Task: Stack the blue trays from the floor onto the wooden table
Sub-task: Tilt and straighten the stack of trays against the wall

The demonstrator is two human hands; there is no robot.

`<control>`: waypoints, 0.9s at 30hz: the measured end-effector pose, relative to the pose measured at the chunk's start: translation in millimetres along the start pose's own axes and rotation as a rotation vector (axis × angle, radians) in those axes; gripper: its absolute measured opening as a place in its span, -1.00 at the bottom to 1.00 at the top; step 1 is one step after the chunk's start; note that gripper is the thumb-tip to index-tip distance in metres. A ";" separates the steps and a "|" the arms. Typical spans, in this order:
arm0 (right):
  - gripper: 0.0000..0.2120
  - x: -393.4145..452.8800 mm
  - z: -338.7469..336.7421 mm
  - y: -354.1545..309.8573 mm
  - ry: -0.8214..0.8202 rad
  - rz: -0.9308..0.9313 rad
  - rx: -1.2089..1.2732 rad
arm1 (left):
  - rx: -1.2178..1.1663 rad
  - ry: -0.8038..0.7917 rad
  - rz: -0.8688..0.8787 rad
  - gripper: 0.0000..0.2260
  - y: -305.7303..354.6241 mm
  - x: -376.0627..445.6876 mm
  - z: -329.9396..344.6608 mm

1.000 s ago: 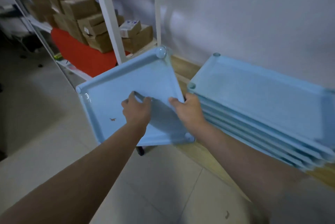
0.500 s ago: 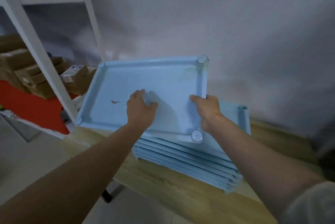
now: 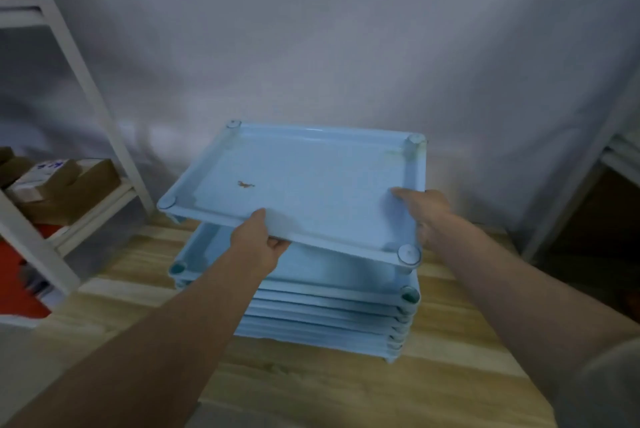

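Note:
A light blue tray point(image 3: 311, 181) with round corner sockets and a small brown mark hovers level above a stack of several blue trays point(image 3: 322, 316) on the wooden table point(image 3: 311, 389). My left hand point(image 3: 258, 244) grips the tray's near edge, thumb on top and fingers under it. My right hand point(image 3: 424, 211) holds the right edge near the front corner. A gap shows between the held tray and the top of the stack.
A white metal shelf frame point(image 3: 86, 88) stands left of the table, with cardboard boxes point(image 3: 59, 185) on its lower shelf and something red below. A grey wall point(image 3: 329, 29) runs behind the stack. Another shelf post point(image 3: 571, 192) rises at the right.
The tray has swung from beside the table to directly over the stack and turned level. My left hand has shifted to the near edge and my right hand to the right edge.

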State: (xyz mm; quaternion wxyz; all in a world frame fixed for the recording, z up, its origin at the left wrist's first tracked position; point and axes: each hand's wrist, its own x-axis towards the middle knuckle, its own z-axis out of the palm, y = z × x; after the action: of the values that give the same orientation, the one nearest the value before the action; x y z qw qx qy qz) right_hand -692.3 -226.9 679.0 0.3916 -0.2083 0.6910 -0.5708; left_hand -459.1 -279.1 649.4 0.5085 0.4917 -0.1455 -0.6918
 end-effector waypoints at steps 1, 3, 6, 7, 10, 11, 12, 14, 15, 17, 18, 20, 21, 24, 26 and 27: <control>-0.69 -1.4 -2.5 -3.3 0.001 -0.017 -0.015 | -0.019 0.002 0.002 -0.73 -0.5 -1.3 3.4; -0.73 -4.2 -7.8 -9.1 0.013 -0.047 -0.051 | -0.035 0.014 -0.003 -0.69 -0.3 -3.6 9.8; -0.83 -14.2 -16.4 -14.0 0.024 -0.085 -0.159 | -0.030 -0.021 -0.017 -0.67 2.1 -7.1 17.2; -0.86 -17.6 -19.1 -13.9 0.030 -0.095 -0.197 | -0.026 -0.028 -0.021 -0.66 1.3 -7.4 18.3; -0.90 -26.3 -23.6 -10.3 0.079 -0.112 -0.256 | -0.020 -0.029 -0.033 -0.66 -2.5 -8.6 17.9; -0.93 -28.9 -24.4 -8.2 0.095 -0.112 -0.278 | -0.019 -0.027 -0.042 -0.66 -4.3 -7.9 16.4; -0.95 -31.2 -25.4 -5.4 0.110 -0.105 -0.292 | -0.017 -0.029 -0.052 -0.65 -6.4 -8.1 15.1; -0.86 -33.6 -27.5 1.9 0.126 -0.087 -0.286 | -0.013 -0.036 -0.071 -0.65 -11.0 -7.7 12.3; -0.79 -34.7 -28.2 5.9 0.127 -0.079 -0.275 | -0.008 -0.034 -0.082 -0.65 -13.7 -7.9 10.3; -0.74 -35.4 -29.1 15.3 0.129 -0.056 -0.255 | 0.010 -0.024 -0.107 -0.66 -19.2 -7.2 5.5; -0.76 -35.1 -29.5 20.3 0.136 -0.041 -0.238 | 0.019 -0.026 -0.116 -0.66 -21.6 -6.9 3.0; -0.87 -35.3 -29.7 29.2 0.152 -0.024 -0.211 | 0.023 -0.030 -0.128 -0.66 -26.5 -5.5 -2.0; -0.93 -34.9 -29.8 33.5 0.156 -0.022 -0.204 | 0.022 -0.024 -0.132 -0.67 -28.9 -4.4 -4.5; -0.86 -34.7 -30.4 43.0 0.132 -0.005 -0.192 | 0.029 -0.006 -0.143 -0.67 -35.1 -2.4 -11.3; -0.80 -35.4 -31.1 46.8 0.108 0.014 -0.186 | 0.028 -0.006 -0.151 -0.68 -38.2 -1.7 -15.1; -0.78 -35.2 -31.4 48.9 0.098 0.023 -0.186 | 0.025 -0.003 -0.156 -0.68 -39.4 -1.4 -17.0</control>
State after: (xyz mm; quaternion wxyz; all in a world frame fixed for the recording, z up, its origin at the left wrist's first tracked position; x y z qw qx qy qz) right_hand -687.7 -168.6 644.4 0.3429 -0.2074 0.7617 -0.5092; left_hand -467.2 -255.4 614.4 0.4465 0.5067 -0.1163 -0.7283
